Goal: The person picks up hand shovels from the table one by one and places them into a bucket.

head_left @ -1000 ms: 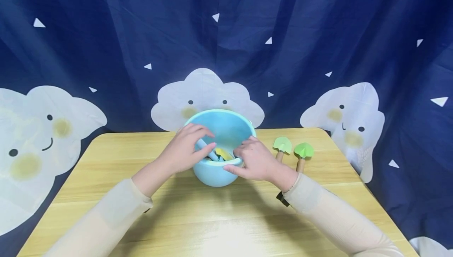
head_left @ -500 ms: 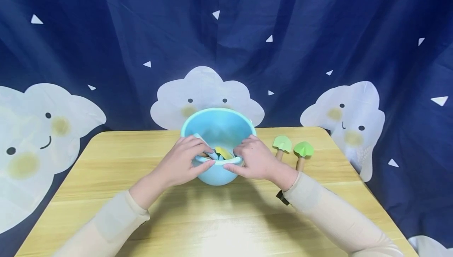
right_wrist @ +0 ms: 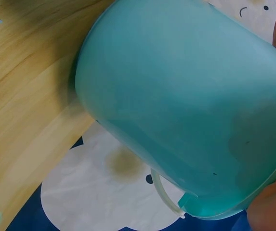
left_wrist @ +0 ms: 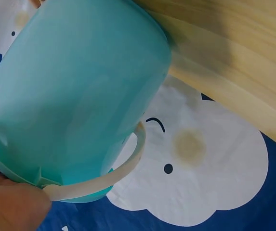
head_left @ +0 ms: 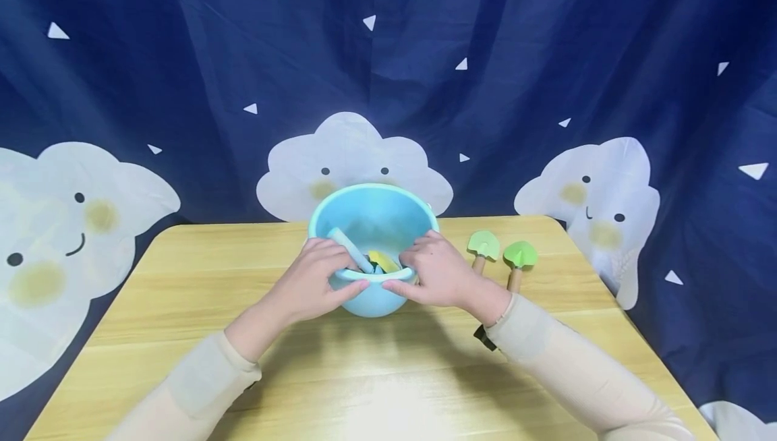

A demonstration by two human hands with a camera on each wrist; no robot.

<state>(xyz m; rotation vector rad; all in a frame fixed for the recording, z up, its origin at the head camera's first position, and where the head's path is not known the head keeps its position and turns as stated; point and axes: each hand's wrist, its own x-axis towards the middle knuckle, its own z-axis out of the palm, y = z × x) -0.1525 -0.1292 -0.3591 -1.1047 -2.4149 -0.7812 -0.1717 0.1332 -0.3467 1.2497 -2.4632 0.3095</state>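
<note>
A light blue bucket (head_left: 373, 303) stands at the far side of the table. My left hand (head_left: 312, 279) grips its near rim on the left, thumb outside and fingers over into the inside. On the right of the same rim, my right hand (head_left: 440, 272) holds on the same way. Inside the bucket lean a pale blue stick-like piece (head_left: 351, 250) and a yellow piece (head_left: 382, 261), among other small items partly hidden. The left wrist view shows the bucket's outer wall (left_wrist: 80, 86) and its white carrying handle (left_wrist: 99, 186) hanging down.
Two toy shovels with wooden handles, one pale green (head_left: 483, 245) and one bright green (head_left: 521, 255), lie right of the bucket. Behind the wooden table (head_left: 200, 272) hangs a dark blue curtain (head_left: 291, 43) with cloud prints.
My left hand has come down from beside the pale blue piece onto the bucket's near rim. That piece now leans inside the bucket. My right hand stays on the rim.
</note>
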